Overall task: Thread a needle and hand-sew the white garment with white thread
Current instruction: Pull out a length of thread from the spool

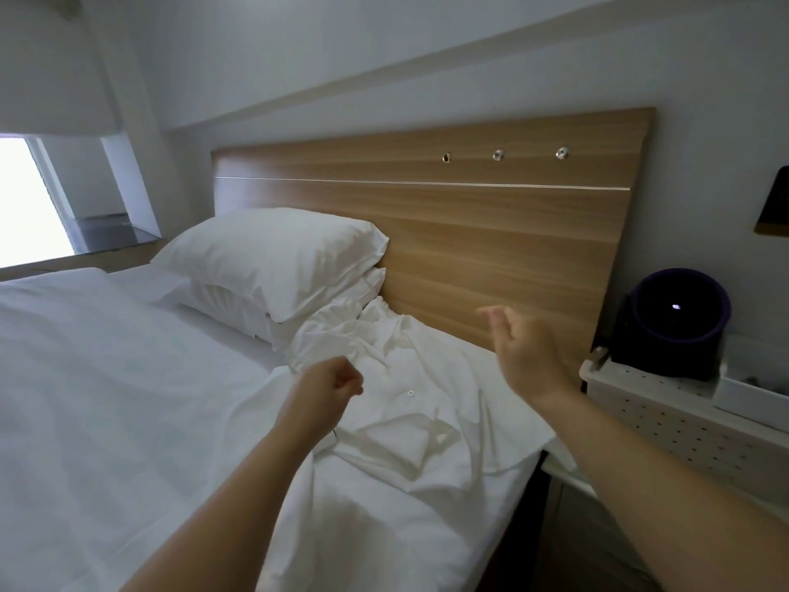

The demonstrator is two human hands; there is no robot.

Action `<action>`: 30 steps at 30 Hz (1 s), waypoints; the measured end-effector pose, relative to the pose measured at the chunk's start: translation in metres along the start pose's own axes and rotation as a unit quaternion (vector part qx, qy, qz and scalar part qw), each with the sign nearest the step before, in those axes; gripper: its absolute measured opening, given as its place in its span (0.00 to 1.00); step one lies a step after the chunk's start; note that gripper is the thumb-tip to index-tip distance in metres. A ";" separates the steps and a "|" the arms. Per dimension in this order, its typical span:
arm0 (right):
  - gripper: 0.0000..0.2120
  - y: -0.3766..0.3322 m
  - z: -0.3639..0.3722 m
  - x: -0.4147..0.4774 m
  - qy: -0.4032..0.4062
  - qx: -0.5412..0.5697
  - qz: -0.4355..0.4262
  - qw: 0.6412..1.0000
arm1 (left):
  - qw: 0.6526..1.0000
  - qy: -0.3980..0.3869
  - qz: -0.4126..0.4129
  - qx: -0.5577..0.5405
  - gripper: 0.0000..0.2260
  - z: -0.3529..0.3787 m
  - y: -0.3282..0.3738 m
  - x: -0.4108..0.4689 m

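White garment (410, 425) lies crumpled on the bed (128, 378) below the headboard (491, 232), one button (410, 393) showing. Left hand (337, 384) is clenched just above the cloth; what it pinches, if anything, cannot be told. Right hand (525, 352) is raised, fingers loosely curled and blurred; grip unclear. No needle, thread or stitching is discernible, so progress cannot be confirmed; judged mid-stitch at most.

The white garment (427, 425) lies crumpled and spread on the bed (106, 378), one small round button (410, 393) showing, just beside the pillows (273, 254).
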State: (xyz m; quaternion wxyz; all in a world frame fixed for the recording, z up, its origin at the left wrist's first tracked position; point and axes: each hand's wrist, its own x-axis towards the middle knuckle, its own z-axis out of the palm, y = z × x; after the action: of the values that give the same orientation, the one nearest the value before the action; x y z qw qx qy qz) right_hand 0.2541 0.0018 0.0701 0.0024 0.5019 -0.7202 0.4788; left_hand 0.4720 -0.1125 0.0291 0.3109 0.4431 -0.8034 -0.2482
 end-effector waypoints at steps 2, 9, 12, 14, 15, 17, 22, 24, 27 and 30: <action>0.16 -0.022 0.012 -0.010 -0.094 0.100 0.025 0.990 | 1.000 -0.009 0.026 -0.012 0.10 0.000 0.014 0.001; 0.11 -0.033 0.054 -0.031 -0.247 0.184 0.077 0.948 | 0.995 -0.013 0.103 -0.006 0.13 -0.008 0.041 -0.005; 0.07 -0.032 0.057 -0.030 -0.223 0.186 0.087 0.953 | 0.992 -0.010 0.121 -0.014 0.13 -0.012 0.043 -0.007; 0.06 -0.032 0.052 -0.027 -0.194 0.216 0.089 0.953 | 0.992 -0.014 0.123 -0.018 0.12 -0.014 0.042 -0.007; 0.06 -0.031 0.048 -0.025 -0.177 0.233 0.089 0.952 | 0.992 -0.017 0.120 -0.023 0.12 -0.015 0.040 -0.007; 0.06 -0.029 0.039 -0.019 -0.158 0.261 0.090 0.948 | 0.994 -0.022 0.106 -0.030 0.13 -0.016 0.035 -0.005; 0.07 -0.024 0.021 -0.005 -0.145 0.332 0.131 0.923 | 0.997 -0.042 0.047 -0.053 0.10 -0.010 0.017 -0.005; 0.06 -0.019 0.017 -0.001 -0.128 0.337 0.144 0.922 | 0.997 -0.043 0.034 -0.055 0.08 -0.007 0.011 -0.006; 0.07 -0.012 0.015 0.004 -0.108 0.335 0.161 0.922 | 0.996 -0.055 0.011 -0.068 0.07 -0.001 -0.004 -0.007; 0.07 -0.004 0.020 0.010 -0.089 0.323 0.179 0.925 | 0.995 -0.074 -0.023 -0.069 0.07 0.006 -0.024 -0.008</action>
State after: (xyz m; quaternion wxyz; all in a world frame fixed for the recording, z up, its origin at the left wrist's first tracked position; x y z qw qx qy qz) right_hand 0.2614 -0.0195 0.0675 -0.3094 0.3789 -0.6018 0.6313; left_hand 0.4844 -0.1167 0.0065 0.2747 0.4189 -0.7949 -0.3423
